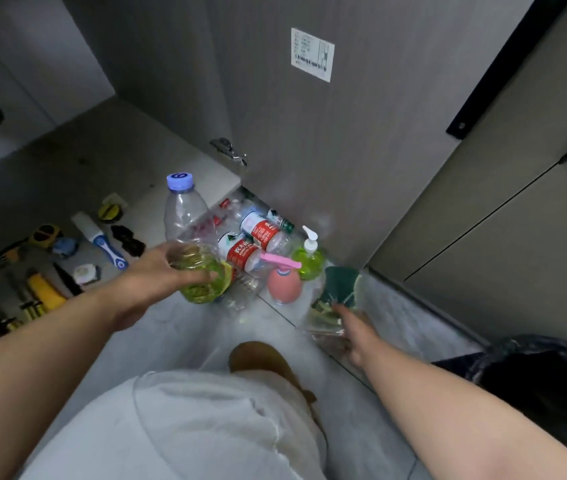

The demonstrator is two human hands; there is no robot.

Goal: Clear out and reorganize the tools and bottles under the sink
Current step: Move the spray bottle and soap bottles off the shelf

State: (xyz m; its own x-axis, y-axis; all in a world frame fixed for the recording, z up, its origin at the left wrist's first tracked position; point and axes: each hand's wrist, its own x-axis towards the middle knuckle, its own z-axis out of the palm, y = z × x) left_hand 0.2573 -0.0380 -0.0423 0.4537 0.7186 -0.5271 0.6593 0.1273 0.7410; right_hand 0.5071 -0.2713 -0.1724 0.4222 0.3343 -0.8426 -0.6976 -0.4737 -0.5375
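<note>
My left hand (162, 271) grips a clear bottle of yellow-green liquid (204, 277) just above the floor by the cabinet's open front. My right hand (354, 336) holds a clear plastic packet with a dark green scouring pad (339, 284) inside, low at the right. Between them, a heap of plastic water bottles with red labels (254, 237) lies at the foot of the open cabinet door. A tall empty bottle with a blue cap (181, 209) stands behind the heap. A pink spray bottle (284, 282) and a green soap pump bottle (308, 259) stand beside it.
Hand tools lie on the cabinet floor at the left: a blue-and-white scraper (100, 240), yellow-handled tools (45, 292) and black parts (128, 239). The grey cabinet door (309, 133) stands open ahead. A bin with a black bag (531, 372) is at the right. My knee (185, 427) fills the foreground.
</note>
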